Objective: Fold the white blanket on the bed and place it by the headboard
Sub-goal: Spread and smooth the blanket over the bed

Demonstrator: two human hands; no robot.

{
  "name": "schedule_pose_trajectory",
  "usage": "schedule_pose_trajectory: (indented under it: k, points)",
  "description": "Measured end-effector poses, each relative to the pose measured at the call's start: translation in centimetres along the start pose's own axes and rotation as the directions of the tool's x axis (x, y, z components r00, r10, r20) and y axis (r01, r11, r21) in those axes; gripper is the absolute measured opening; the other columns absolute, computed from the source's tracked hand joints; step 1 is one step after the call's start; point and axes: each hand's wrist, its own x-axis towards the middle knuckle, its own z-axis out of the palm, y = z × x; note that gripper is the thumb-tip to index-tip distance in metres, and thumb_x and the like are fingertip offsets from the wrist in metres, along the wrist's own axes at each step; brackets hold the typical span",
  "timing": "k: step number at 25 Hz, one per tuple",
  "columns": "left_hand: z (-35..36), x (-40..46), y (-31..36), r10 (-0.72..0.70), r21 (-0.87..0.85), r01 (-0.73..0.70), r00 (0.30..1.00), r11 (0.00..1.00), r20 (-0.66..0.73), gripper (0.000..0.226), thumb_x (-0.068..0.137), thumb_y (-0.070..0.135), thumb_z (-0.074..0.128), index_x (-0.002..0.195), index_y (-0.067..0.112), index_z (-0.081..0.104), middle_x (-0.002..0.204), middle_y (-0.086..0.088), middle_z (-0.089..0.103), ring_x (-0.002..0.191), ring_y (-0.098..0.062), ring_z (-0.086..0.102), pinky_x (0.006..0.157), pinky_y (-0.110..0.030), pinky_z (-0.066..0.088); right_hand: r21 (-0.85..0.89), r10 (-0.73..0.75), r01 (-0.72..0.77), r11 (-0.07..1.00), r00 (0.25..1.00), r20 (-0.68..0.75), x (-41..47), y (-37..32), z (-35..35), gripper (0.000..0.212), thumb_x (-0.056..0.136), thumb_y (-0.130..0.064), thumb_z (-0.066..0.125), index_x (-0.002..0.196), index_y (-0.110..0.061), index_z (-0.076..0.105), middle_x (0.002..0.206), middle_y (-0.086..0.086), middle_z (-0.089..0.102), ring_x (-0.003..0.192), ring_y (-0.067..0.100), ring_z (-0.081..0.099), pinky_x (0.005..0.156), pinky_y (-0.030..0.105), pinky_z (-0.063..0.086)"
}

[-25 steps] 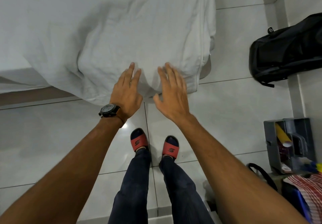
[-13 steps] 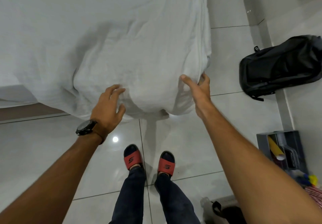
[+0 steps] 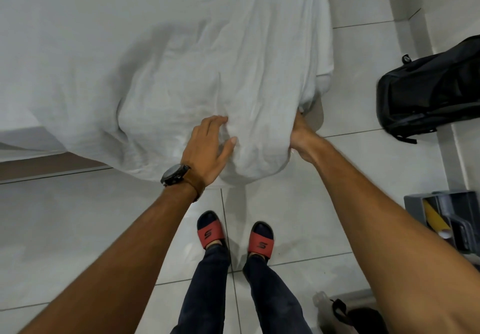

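Note:
The white blanket (image 3: 181,68) covers the bed and hangs crumpled over its near corner down toward the floor. My left hand (image 3: 207,144), with a black watch at the wrist, presses into the hanging cloth with its fingers curled into a fold. My right hand (image 3: 301,136) clutches the blanket's right edge at the bed corner; its fingers are hidden behind the cloth. The headboard is out of view.
A black backpack (image 3: 428,94) lies on the white tiled floor (image 3: 78,229) to the right. A grey bin (image 3: 452,219) with a yellow roll stands at the right edge. My feet in red slides (image 3: 233,235) stand close to the bed. Brown bed base (image 3: 39,167) shows at the left.
Both hands went from hovering flat over the hanging cloth to gripping it: the right hand moved out to the right edge and closed on it, while the left hand's fingers dug into a fold.

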Motion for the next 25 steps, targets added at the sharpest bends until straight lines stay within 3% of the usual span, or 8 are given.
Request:
schedule_pose_trajectory:
  k: [2, 4, 6, 11, 13, 16, 18, 25]
  points:
    - [0.5, 0.2, -0.1, -0.009, 0.003, 0.009, 1.0, 1.0, 0.0, 0.056, 0.108, 0.041, 0.056, 0.157, 0.015, 0.047, 0.159, -0.008, 0.048, 0.142, -0.03, 0.047, 0.114, -0.028, 0.032, -0.167, -0.056, 0.025, 0.986, 0.981, -0.183, 1.6, 1.1, -0.2, 0.051, 0.108, -0.021, 0.054, 0.153, 0.001, 0.048, 0.145, 0.014, 0.061, 0.132, 0.033, 0.062, 0.102, 0.042, 0.058]
    - [1.0, 0.1, 0.0, -0.011, 0.001, 0.011, 1.0, 1.0, -0.002, 0.056, 0.109, 0.04, 0.056, 0.157, 0.014, 0.046, 0.159, -0.008, 0.048, 0.142, -0.03, 0.046, 0.113, -0.027, 0.031, -0.02, -0.014, 0.009, 1.0, 0.963, -0.27, 0.7, 2.0, -0.1, 0.039, 0.107, -0.022, 0.051, 0.134, 0.005, 0.061, 0.132, 0.018, 0.069, 0.122, 0.029, 0.065, 0.093, 0.034, 0.056]
    - [1.2, 0.0, 0.1, -0.007, -0.003, 0.007, 1.0, 1.0, -0.002, 0.054, 0.109, 0.039, 0.056, 0.157, 0.015, 0.046, 0.159, -0.007, 0.048, 0.141, -0.03, 0.046, 0.112, -0.027, 0.031, 0.043, 0.028, -0.019, 0.999, 0.972, -0.232, -1.6, 3.4, -0.2, 0.02, 0.107, -0.019, 0.06, 0.119, -0.005, 0.069, 0.122, 0.007, 0.074, 0.112, 0.018, 0.068, 0.083, 0.027, 0.053]
    - [1.7, -1.2, 1.1, 0.062, -0.006, -0.062, 0.998, 0.998, -0.024, 0.049, 0.11, 0.035, 0.056, 0.153, 0.014, 0.052, 0.156, -0.008, 0.051, 0.137, -0.028, 0.05, 0.113, -0.032, 0.04, 0.137, 0.133, -0.126, 0.983, 0.99, -0.041, -6.8, 7.0, -3.8, 0.042, 0.1, -0.034, 0.079, 0.14, -0.025, 0.066, 0.118, -0.011, 0.075, 0.107, 0.008, 0.072, 0.08, 0.018, 0.061]
    - [2.3, -1.6, 1.1, 0.088, 0.018, -0.087, 0.995, 0.996, -0.045, 0.047, 0.108, 0.032, 0.058, 0.151, 0.012, 0.055, 0.157, -0.009, 0.051, 0.137, -0.029, 0.05, 0.112, -0.031, 0.039, -0.072, 0.193, -0.194, 0.978, 0.981, -0.017, -7.2, 8.3, -5.6, 0.042, 0.099, -0.037, 0.081, 0.136, -0.034, 0.062, 0.114, -0.013, 0.072, 0.099, 0.007, 0.069, 0.076, 0.021, 0.058]
    - [3.7, -1.7, 0.3, 0.039, 0.029, -0.039, 0.999, 0.999, 0.0, 0.051, 0.104, 0.027, 0.063, 0.153, 0.013, 0.052, 0.162, -0.009, 0.044, 0.14, -0.032, 0.05, 0.11, -0.038, 0.046, -0.405, 0.082, -0.26, 0.876, 0.909, -0.408, -6.1, 11.4, -6.4, 0.041, 0.095, -0.028, 0.08, 0.134, -0.025, 0.067, 0.12, 0.003, 0.067, 0.104, 0.026, 0.07, 0.086, 0.032, 0.055]
    - [4.7, -1.9, -0.8, 0.028, 0.049, -0.031, 0.997, 0.998, 0.066, 0.056, 0.102, 0.024, 0.066, 0.154, 0.013, 0.05, 0.167, -0.009, 0.038, 0.142, -0.033, 0.05, 0.111, -0.044, 0.049, -0.285, -0.008, -0.191, 0.939, 0.82, -0.572, -5.3, 12.4, -5.1, 0.038, 0.099, -0.019, 0.07, 0.137, -0.018, 0.068, 0.129, 0.011, 0.068, 0.111, 0.031, 0.071, 0.094, 0.039, 0.059]
    - [3.5, -1.5, -4.7, -0.18, -0.072, 0.181, 0.984, 0.981, 0.02, 0.068, 0.103, 0.013, 0.066, 0.163, 0.008, 0.035, 0.172, -0.013, 0.03, 0.157, -0.029, 0.034, 0.125, -0.038, 0.034, -0.212, -0.213, 0.18, 0.961, 0.966, -0.148, -2.8, 6.5, 3.0, 0.064, 0.104, -0.03, 0.071, 0.163, -0.023, 0.046, 0.161, 0.0, 0.055, 0.142, 0.015, 0.055, 0.11, 0.025, 0.048]
